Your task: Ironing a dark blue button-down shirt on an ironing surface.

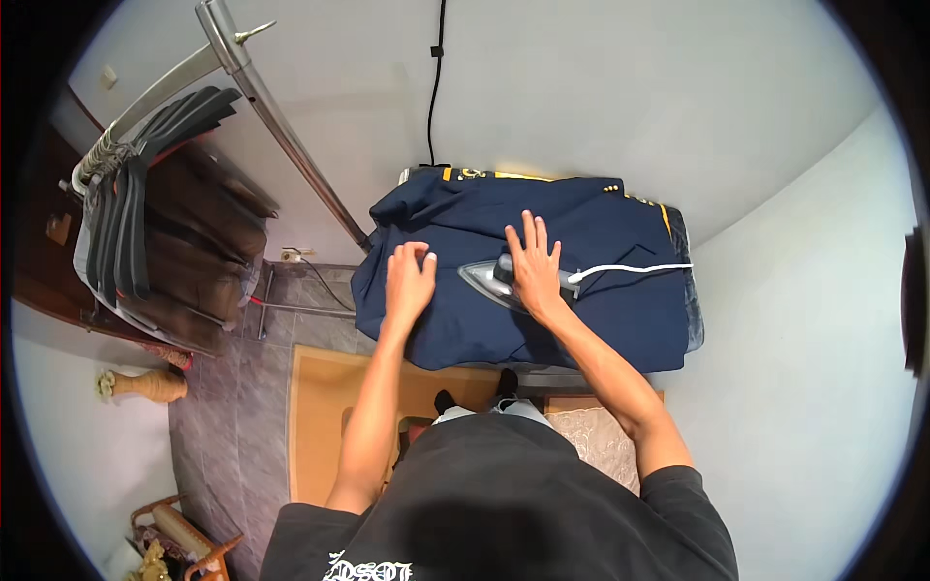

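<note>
Iron rests on garment, beneath right hand, which is spread wide. Left hand, half-open, is over garment. Cord extends right; rack stands left.

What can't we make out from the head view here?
All in the head view:
- Handle of the iron: largely covered by the right hand; grip unclear.
- Iron's soleplate: face down, hidden by its own body.
- Support under the navy cloth: mostly covered by it.
- Black cable: upper end cut off by the top edge.
- Legs: mostly hidden by the dark shirt.
</note>
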`<state>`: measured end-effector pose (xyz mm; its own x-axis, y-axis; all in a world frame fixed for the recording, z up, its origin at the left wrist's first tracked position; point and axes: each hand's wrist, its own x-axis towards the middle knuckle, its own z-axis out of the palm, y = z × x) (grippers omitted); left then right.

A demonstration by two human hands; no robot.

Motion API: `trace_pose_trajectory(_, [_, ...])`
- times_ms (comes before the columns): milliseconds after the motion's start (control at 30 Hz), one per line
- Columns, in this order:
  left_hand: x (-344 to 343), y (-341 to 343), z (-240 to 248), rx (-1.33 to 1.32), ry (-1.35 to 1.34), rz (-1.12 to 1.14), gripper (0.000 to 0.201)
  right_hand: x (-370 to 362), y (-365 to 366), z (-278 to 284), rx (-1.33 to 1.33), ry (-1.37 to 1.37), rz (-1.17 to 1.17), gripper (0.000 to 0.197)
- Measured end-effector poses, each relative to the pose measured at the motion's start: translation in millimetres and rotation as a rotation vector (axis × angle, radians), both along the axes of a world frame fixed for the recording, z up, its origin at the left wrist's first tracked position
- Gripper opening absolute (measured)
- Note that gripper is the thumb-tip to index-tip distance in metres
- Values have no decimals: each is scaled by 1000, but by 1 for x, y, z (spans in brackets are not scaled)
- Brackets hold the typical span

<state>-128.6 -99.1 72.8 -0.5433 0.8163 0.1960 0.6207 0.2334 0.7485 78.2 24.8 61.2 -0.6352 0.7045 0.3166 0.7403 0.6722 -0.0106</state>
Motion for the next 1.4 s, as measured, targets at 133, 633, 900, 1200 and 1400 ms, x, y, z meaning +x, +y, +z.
trace_pose_trajectory(133, [81, -12, 13, 296, -94, -1, 56, -4, 5, 2, -93, 22, 55, 70])
trace_pose_trajectory(633, [112, -20, -83, -238, 374, -50, 99, 47, 48, 8, -27, -116, 117, 84])
trace_pose_trajectory(900, [114, -15, -74, -327, 336, -45, 97, 67, 81, 4, -65, 14, 133, 85])
trace_pose_trajectory(1200, [115, -15, -76, -340, 339, -58, 98, 102, 134, 0, -76, 60, -102, 58])
trace_pose_trajectory(1400, [115, -14, -72, -356, 350, -52, 99, 107, 161, 8, -8, -48, -268, 53])
